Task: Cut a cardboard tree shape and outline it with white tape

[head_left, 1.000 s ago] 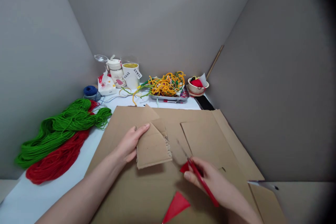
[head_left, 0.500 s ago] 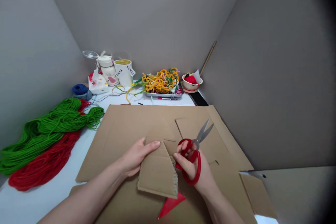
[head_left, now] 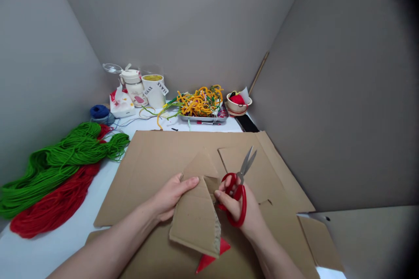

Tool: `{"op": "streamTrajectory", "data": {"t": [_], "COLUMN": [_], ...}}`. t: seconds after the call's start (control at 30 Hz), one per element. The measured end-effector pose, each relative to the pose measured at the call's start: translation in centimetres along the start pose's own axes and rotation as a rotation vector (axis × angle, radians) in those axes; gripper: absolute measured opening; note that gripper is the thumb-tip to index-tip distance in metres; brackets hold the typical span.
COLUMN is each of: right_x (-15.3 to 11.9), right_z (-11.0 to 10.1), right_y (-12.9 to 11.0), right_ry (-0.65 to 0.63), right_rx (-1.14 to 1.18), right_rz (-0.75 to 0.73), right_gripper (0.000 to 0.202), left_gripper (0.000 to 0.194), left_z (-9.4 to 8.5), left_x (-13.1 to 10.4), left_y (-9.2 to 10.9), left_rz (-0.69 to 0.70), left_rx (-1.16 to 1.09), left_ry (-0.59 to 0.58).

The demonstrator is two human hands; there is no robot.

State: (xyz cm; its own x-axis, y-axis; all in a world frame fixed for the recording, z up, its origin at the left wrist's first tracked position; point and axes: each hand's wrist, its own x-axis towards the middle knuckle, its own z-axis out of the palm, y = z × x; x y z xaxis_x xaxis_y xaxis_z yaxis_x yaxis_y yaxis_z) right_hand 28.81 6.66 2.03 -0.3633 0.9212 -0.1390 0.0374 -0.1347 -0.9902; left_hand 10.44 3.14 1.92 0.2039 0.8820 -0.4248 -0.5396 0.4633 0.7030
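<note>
My left hand (head_left: 173, 196) grips a small cut piece of cardboard (head_left: 194, 222) along its left side, thumb flat on top. The piece has a ragged right edge and a flap at its upper right. In my right hand (head_left: 244, 209) are scissors with red handles (head_left: 242, 213), their blades slightly apart and pointing up and away. The right thumb and fingers also pinch the cardboard's flap near its right edge. A red pointed piece (head_left: 209, 261) lies below the cardboard, partly covered by it.
A large cardboard sheet (head_left: 157, 152) with cut lines covers the table. Green yarn (head_left: 65, 152) and red yarn (head_left: 59, 200) lie at left. Behind stand a tray of orange yarn (head_left: 199, 102), a white cup (head_left: 153, 93), a jar (head_left: 134, 89) and a bowl (head_left: 238, 107).
The right hand and scissors have shifted slightly left, the blades a little closer together. The flap is bent further from the cardboard piece, whose lower end has dipped over the red piece.
</note>
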Motion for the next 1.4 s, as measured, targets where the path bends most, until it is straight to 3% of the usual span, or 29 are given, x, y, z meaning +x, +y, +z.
{"op": "streamTrajectory", "data": {"t": [0.23,0.5,0.63,0.77,0.93,1.2,1.4], "right_x": [-0.3,-0.8,-1.3,-2.0,-2.5,-1.4,-0.3], "right_z": [0.1,0.8,-0.1,-2.7,-5.4,-5.1,-4.9], "right_y": [0.6,0.0,-0.5,-1.5,-2.9,-4.4,-4.9], "right_ry": [-0.007,0.001,-0.152,-0.319,-0.497,-0.718,-0.823], "right_rx": [-0.019,-0.041,-0.098,-0.373,-0.536,-0.597,-0.56], "right_rz": [-0.03,-0.018,0.021,0.03,0.124,0.151,0.281], "right_gripper": [0.037,0.042,0.039,0.037,0.011,0.008,0.009], "left_gripper": [0.035,0.033,0.033,0.034,0.034,0.034,0.035], "left_z": [-0.5,-0.8,-1.3,-2.3,-3.0,-2.8,-2.9], "left_x": [0.5,0.6,0.6,0.6,0.7,0.4,0.3], "left_y": [0.4,0.6,1.0,1.8,2.6,2.5,2.3], "left_rz": [0.022,0.013,-0.019,0.005,0.008,-0.078,-0.132], "left_rx": [0.091,0.13,0.13,0.123,0.123,0.153,0.177], "left_ry": [0.066,0.062,0.047,0.076,0.049,0.026,-0.015]}}
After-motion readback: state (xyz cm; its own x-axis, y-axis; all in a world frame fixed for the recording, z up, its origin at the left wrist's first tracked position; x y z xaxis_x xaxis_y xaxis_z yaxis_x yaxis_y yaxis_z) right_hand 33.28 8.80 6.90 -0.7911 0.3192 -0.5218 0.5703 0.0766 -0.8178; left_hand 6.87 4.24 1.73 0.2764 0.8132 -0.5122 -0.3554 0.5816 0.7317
